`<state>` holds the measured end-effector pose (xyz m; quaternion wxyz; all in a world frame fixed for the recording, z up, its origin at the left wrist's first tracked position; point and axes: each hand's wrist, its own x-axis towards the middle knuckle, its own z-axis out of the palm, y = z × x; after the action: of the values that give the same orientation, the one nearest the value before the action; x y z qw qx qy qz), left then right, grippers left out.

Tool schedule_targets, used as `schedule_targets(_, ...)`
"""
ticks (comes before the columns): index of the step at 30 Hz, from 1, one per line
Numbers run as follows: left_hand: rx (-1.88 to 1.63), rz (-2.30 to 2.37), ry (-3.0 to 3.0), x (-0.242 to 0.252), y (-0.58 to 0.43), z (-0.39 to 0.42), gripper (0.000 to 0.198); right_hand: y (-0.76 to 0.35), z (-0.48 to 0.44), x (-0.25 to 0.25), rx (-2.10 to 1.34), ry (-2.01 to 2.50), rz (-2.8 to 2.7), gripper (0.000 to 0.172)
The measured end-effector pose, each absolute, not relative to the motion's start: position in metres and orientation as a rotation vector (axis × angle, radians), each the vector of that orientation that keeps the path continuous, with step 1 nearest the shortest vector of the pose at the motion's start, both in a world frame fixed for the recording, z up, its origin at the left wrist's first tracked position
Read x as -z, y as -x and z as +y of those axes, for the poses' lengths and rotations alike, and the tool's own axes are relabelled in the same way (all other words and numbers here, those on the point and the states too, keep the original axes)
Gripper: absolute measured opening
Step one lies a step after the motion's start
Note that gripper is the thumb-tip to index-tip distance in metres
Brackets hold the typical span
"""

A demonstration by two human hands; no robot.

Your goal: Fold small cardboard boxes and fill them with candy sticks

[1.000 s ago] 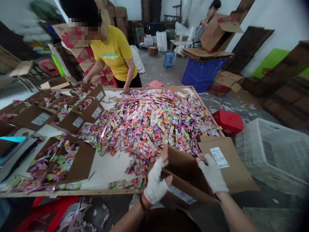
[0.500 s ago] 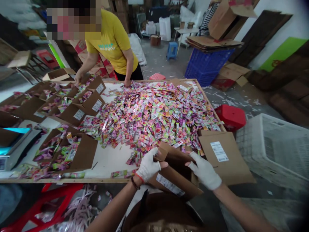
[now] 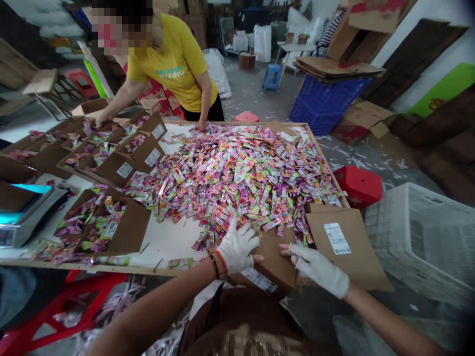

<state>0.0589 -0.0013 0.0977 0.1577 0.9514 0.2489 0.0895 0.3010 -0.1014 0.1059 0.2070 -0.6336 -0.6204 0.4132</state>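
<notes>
A small brown cardboard box (image 3: 276, 257) with a white label lies at the near table edge, tilted toward me. My left hand (image 3: 237, 247), in a white glove with bare fingertips, is closed over its left side, thumb in front. My right hand (image 3: 322, 272), gloved alike, reaches in from the right with its fingers stretched out against the box's right part. Just beyond spreads a large pile of small colorful sachets (image 3: 237, 173). Flattened cardboard with a label (image 3: 356, 247) lies right of the box.
Boxes filled with sachets (image 3: 126, 222) stand on the left, beside a scale (image 3: 31, 222). Across the table (image 3: 163, 237) a person in a yellow shirt (image 3: 181, 54) reaches into other boxes. A white crate (image 3: 438, 237) and a red stool (image 3: 358, 183) stand at right.
The box has turned, so its opening no longer faces me and a brown panel shows. My left hand's fingers have spread over it; my right fingers have straightened. The other person's arm moved left.
</notes>
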Motion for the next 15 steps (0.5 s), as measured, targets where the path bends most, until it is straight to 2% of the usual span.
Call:
schedule_targets(2,-0.188,0.687,-2.735,-0.096,-0.057,0.004,0.059,-0.287,-0.099,-0.104,-1.009,1.839,-2.005,0.045)
schedule_targets(7,0.081,0.451,-2.750,-0.091,-0.067,0.011,0.099,-0.256,-0.104,-0.101,-0.735,2.051,-2.439,0.040)
schedule_targets(9,0.213,0.373,-2.706,-0.088,-0.082,0.015,0.108,-0.253,-0.106,-0.101,-0.686,2.066,-2.476,0.035)
schedule_targets(11,0.325,0.348,-2.657,-0.085,-0.099,0.021,0.109,-0.255,-0.106,-0.099,-0.657,2.077,-2.474,0.033)
schedule_targets(15,0.363,0.293,-2.672,-0.083,-0.121,0.030,0.093,-0.263,-0.099,-0.090,-0.713,2.068,-2.461,0.035)
